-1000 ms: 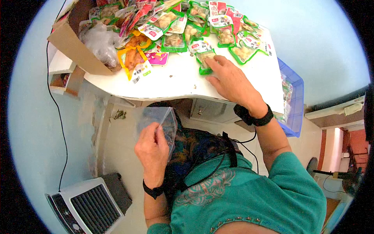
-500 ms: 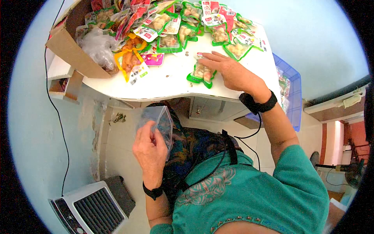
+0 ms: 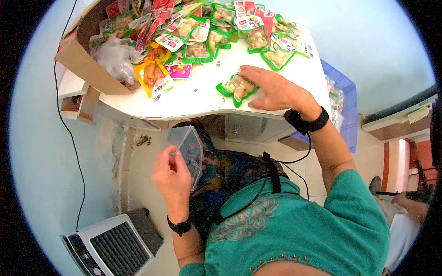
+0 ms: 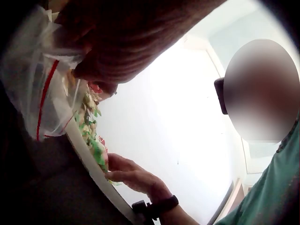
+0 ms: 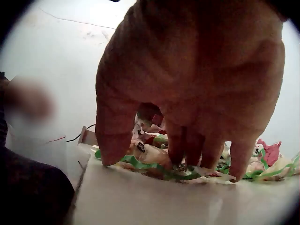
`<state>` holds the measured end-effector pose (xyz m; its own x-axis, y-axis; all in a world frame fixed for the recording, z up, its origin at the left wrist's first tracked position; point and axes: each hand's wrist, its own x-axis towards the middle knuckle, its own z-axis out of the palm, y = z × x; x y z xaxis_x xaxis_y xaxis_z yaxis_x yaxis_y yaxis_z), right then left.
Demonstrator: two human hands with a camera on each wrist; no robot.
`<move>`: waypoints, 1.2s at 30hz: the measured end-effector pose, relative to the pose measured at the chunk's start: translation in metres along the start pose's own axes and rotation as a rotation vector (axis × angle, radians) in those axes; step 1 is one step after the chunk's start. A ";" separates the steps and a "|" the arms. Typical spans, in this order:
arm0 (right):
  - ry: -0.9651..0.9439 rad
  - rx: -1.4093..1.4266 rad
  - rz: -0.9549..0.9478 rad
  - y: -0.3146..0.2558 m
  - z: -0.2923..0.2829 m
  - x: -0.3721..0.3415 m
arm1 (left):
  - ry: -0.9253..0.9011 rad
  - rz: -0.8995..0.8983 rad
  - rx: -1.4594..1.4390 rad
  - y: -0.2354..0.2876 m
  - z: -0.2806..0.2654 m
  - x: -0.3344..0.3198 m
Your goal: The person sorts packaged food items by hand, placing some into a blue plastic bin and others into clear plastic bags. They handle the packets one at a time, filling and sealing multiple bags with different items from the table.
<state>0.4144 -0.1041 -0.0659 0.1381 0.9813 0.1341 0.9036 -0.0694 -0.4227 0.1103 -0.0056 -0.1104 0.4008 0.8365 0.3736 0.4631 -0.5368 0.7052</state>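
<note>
Over the white tabletop, my right hand [image 3: 281,89] reaches across a green-edged sealed food packet [image 3: 238,87] that lies near the front edge. In the right wrist view the fingers [image 5: 213,152] point down at the table, thumb set apart, with the packet's green edge [image 5: 187,176] showing between them. Below the table edge, my left hand [image 3: 172,177] pinches a clear plastic zip bag [image 3: 188,158] by its upper part. A red strip runs along the bag [image 4: 47,101] in the left wrist view.
A pile of food packets [image 3: 186,30] covers the back of the white table [image 3: 193,99]. A cardboard box [image 3: 90,69] holding a crumpled clear bag [image 3: 115,60] stands left. Beyond the right edge is a blue crate [image 3: 345,94] with packets; an air cooler [image 3: 113,248] stands lower left.
The right hand has slid a packet out from the pile toward the table's front edge, and its thumb and fingers now lie about its right side. The left hand keeps the bag nearly in place.
</note>
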 end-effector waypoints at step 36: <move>-0.143 1.138 0.317 -0.074 0.079 -0.045 | 0.023 0.085 0.049 0.000 0.023 -0.007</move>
<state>0.3092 -0.1290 -0.1116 0.1789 0.9653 -0.1902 -0.0523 -0.1837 -0.9816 0.1258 -0.0144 -0.1272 0.4221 0.7899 0.4448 0.4668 -0.6100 0.6404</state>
